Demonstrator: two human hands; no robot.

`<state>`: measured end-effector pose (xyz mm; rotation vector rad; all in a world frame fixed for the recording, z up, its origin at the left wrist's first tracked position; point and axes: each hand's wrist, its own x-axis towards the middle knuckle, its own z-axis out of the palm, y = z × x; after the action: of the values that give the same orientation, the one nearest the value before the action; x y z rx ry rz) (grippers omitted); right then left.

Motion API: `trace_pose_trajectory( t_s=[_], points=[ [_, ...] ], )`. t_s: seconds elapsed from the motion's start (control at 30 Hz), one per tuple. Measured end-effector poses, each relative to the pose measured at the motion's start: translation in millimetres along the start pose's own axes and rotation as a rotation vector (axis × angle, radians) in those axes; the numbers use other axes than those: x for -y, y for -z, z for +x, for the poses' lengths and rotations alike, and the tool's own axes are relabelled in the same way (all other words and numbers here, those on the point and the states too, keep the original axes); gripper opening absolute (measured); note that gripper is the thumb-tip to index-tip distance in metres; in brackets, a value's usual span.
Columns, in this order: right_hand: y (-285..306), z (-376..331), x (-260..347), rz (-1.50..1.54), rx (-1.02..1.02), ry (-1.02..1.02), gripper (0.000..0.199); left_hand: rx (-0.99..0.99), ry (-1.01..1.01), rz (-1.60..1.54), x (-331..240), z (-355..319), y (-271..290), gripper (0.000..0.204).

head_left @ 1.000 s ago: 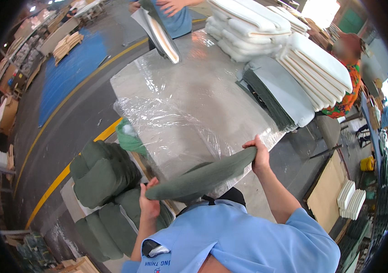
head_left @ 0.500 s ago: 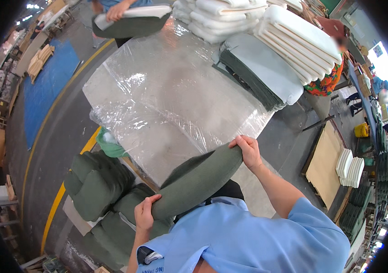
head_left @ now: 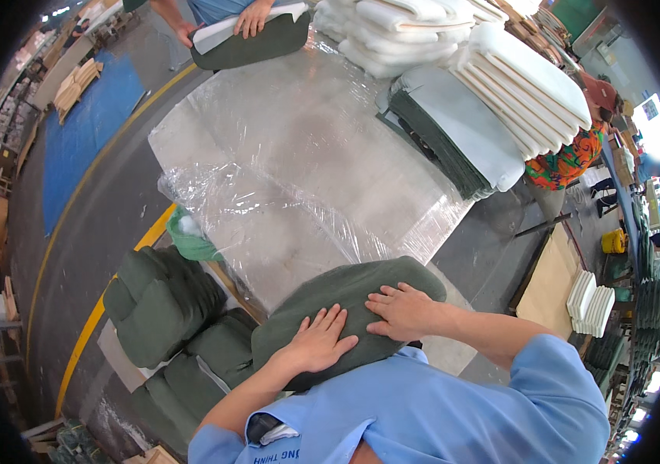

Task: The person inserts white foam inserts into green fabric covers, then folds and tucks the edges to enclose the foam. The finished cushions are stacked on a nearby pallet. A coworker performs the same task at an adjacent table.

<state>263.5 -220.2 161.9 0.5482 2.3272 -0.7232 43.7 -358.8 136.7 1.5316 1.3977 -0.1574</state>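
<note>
Person in lt. blue shirt has both hands on 1 dk. green cushion, which sits at the near edge of the plastic-covered table, btwn table & the wearer's body; can't tell if its underside rests on the table. L hand lies palm-down on the cushion's L half, fingers fairly straight w/ small gaps, thumb out to the side. R hand also palm-down, on the R half, fingers slightly bent & spread, tips toward L hand; nothing pinched by either. The 2 hands are close but apart.

Off the table's near L side: 2 groups of green cushions, 1 upper & 1 lower. At the table's L corner, a green bag w/ white stuff inside. On the table's far R part: a pile of white pads, a row of folded white pads, & a stack of grey-green covers nearest the R edge. At the table's far L end, a co-worker holds a green-and-white piece. R of table, on the floor side: tan board.
</note>
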Motion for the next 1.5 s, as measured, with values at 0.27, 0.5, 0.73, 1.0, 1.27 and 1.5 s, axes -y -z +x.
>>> trace_pose_trajectory(
  t_s=[0.27,0.5,0.73,1.0,1.27,1.5],
  points=[
    [-24,34,-12,-0.002,-0.032,-0.078,0.075,-0.09,0.05,-0.021,18,29,-18,0.077],
    [-13,51,-16,0.01,-0.03,-0.106,0.079,-0.13,0.09,0.0,28,49,-12,0.076],
    [-5,35,-2,-0.048,-0.083,0.032,0.065,-0.192,-0.137,0.003,7,-9,-17,0.062],
    [-39,12,29,0.037,-0.151,0.146,0.058,-0.215,0.037,0.019,12,-19,-33,0.069],
    [-2,40,-11,-0.004,0.019,-0.074,0.067,-0.139,0.213,0.013,53,-10,-11,0.07],
    [5,52,-35,-0.017,0.018,-0.138,0.07,-0.146,0.34,-0.055,77,-17,-6,0.069]
  ],
)
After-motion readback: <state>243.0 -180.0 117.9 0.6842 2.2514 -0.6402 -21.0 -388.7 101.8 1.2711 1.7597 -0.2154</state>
